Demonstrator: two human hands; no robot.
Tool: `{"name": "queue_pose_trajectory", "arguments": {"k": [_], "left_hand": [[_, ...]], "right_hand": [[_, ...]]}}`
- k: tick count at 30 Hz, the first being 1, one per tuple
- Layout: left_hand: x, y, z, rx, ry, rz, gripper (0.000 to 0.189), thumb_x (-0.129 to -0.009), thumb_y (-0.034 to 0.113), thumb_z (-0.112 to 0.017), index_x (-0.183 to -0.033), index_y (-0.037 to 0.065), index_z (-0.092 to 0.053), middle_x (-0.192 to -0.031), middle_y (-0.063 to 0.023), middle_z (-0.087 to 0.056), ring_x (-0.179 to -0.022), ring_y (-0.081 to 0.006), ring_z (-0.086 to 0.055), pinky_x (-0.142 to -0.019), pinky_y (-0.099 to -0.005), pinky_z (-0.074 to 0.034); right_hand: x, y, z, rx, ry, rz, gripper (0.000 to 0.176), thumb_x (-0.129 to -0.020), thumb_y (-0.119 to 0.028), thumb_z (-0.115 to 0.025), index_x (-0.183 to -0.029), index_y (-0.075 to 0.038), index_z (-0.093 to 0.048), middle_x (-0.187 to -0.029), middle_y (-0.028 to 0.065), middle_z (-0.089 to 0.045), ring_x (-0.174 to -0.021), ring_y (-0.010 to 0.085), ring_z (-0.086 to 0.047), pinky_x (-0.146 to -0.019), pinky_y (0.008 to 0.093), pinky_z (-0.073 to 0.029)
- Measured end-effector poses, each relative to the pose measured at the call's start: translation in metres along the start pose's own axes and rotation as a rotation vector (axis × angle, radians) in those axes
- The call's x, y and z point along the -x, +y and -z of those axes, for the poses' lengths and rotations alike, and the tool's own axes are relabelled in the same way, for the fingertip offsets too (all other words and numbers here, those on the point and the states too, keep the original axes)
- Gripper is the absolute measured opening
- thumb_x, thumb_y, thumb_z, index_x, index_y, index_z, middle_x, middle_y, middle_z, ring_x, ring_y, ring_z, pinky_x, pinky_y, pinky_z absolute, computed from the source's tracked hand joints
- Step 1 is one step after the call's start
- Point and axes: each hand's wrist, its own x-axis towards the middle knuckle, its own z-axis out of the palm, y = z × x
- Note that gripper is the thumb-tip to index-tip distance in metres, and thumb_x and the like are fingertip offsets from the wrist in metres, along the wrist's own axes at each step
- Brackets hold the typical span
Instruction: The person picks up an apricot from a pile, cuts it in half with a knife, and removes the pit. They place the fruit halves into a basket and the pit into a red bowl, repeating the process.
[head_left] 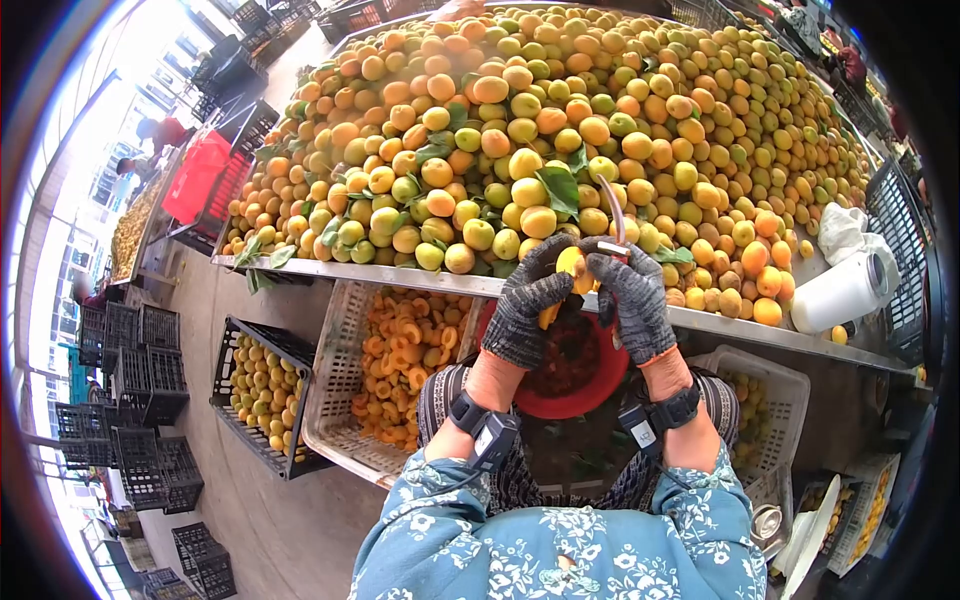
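My left hand [528, 305], in a dark grey knit glove, is closed on an apricot [571, 264] whose yellow-orange flesh shows between the fingers. Close beside it, my right hand [634, 300], gloved the same way, grips a small knife [614, 212] with a curved blade pointing up and away from me. Both hands meet just over the metal edge of the table. Under them a red tub [560, 405] holds dark, wet-looking scraps. Gloved fingers hide much of the apricot and the knife's handle.
A large heap of apricots [520, 130] with leaves covers the table. To the left stand a white crate [330, 400] of apricot halves and a black crate [222, 385] of whole fruit. A white jug [840, 292] lies at right, near another white crate [795, 405].
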Motion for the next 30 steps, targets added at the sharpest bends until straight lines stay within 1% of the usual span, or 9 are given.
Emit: {"name": "queue_pose_trajectory", "arguments": {"k": [4, 7, 14, 17, 20, 23, 25, 26, 30], "left_hand": [[-0.001, -0.001, -0.005, -0.049, -0.050, 0.025, 0.061, -0.075, 0.014, -0.072, -0.130, 0.002, -0.050, -0.120, -0.0068, -0.058, -0.111, -0.0179, -0.054, -0.096, -0.0305, -0.043], [-0.002, -0.004, -0.011, -0.459, -0.051, -0.152, 0.072, -0.063, 0.005, -0.084, -0.127, 0.005, -0.053, -0.119, -0.0065, -0.058, -0.113, -0.0181, -0.053, -0.100, -0.0333, -0.043], [-0.003, -0.012, -0.015, -0.472, 0.011, -0.121, 0.065, -0.064, 0.005, -0.084, -0.123, 0.005, -0.056, -0.116, -0.0059, -0.060, -0.109, -0.0171, -0.056, -0.097, -0.0324, -0.045], [-0.003, -0.016, -0.015, -0.611, 0.003, -0.235, 0.064, -0.063, 0.006, -0.085, -0.121, 0.005, -0.057, -0.114, -0.0059, -0.061, -0.107, -0.0160, -0.057, -0.095, -0.0317, -0.047], [-0.001, -0.011, -0.021, -0.529, 0.035, -0.224, 0.063, -0.062, 0.007, -0.086, -0.118, 0.005, -0.058, -0.114, -0.0054, -0.062, -0.105, -0.0159, -0.058, -0.095, -0.0317, -0.047], [-0.003, -0.010, -0.019, -0.722, 0.067, -0.280, 0.062, -0.061, 0.008, -0.087, -0.116, 0.004, -0.059, -0.112, -0.0056, -0.063, -0.104, -0.0159, -0.059, -0.094, -0.0315, -0.048], [-0.007, -0.014, -0.013, -0.863, 0.130, -0.355, 0.060, -0.061, 0.009, -0.087, -0.114, 0.004, -0.060, -0.107, -0.0069, -0.065, -0.101, -0.0172, -0.061, -0.091, -0.0317, -0.049], [-0.008, -0.016, -0.010, -0.862, 0.131, -0.356, 0.060, -0.061, 0.009, -0.087, -0.114, 0.004, -0.060, -0.107, -0.0069, -0.065, -0.101, -0.0172, -0.061, -0.091, -0.0317, -0.049], [-0.008, -0.022, -0.009, -0.936, 0.157, -0.428, 0.054, -0.063, 0.009, -0.084, -0.111, 0.006, -0.061, -0.100, -0.0100, -0.067, -0.095, -0.0202, -0.064, -0.087, -0.0329, -0.050]], "right_hand": [[0.001, -0.001, -0.004, 0.141, 0.075, 0.022, 0.019, -0.082, -0.009, -0.068, -0.100, 0.000, -0.066, -0.087, 0.0011, -0.065, -0.080, 0.0083, -0.059, -0.071, 0.0217, -0.048], [-0.005, 0.006, 0.002, 0.149, 0.003, 0.085, 0.018, -0.081, -0.010, -0.069, -0.096, 0.000, -0.067, -0.085, 0.0009, -0.065, -0.075, 0.0081, -0.058, -0.069, 0.0224, -0.048], [-0.005, -0.003, 0.006, 0.266, -0.049, 0.055, 0.019, -0.078, -0.012, -0.071, -0.093, -0.001, -0.068, -0.082, 0.0019, -0.066, -0.074, 0.0090, -0.058, -0.069, 0.0248, -0.049], [-0.008, 0.002, 0.014, 0.518, -0.039, 0.125, 0.024, -0.077, -0.017, -0.072, -0.093, 0.000, -0.067, -0.077, 0.0048, -0.066, -0.071, 0.0096, -0.058, -0.068, 0.0276, -0.049], [-0.007, 0.001, 0.013, 0.627, 0.019, 0.236, 0.027, -0.078, -0.022, -0.071, -0.094, -0.001, -0.067, -0.074, 0.0099, -0.065, -0.067, 0.0157, -0.060, -0.067, 0.0316, -0.049], [-0.004, -0.003, 0.011, 0.819, 0.047, 0.352, 0.029, -0.079, -0.027, -0.070, -0.095, -0.002, -0.066, -0.075, 0.0140, -0.066, -0.068, 0.0246, -0.063, -0.067, 0.0346, -0.049], [-0.004, -0.007, 0.011, 0.697, 0.003, 0.070, 0.031, -0.078, -0.029, -0.071, -0.095, -0.003, -0.067, -0.079, 0.0161, -0.067, -0.073, 0.0300, -0.064, -0.069, 0.0370, -0.050], [-0.004, -0.009, 0.009, 0.698, 0.001, 0.071, 0.031, -0.078, -0.029, -0.071, -0.095, -0.003, -0.067, -0.079, 0.0161, -0.067, -0.073, 0.0300, -0.064, -0.069, 0.0370, -0.050], [-0.004, -0.008, 0.008, 0.906, -0.040, 0.318, 0.034, -0.079, -0.032, -0.070, -0.097, -0.004, -0.066, -0.081, 0.0174, -0.066, -0.075, 0.0318, -0.065, -0.069, 0.0395, -0.050]]}}
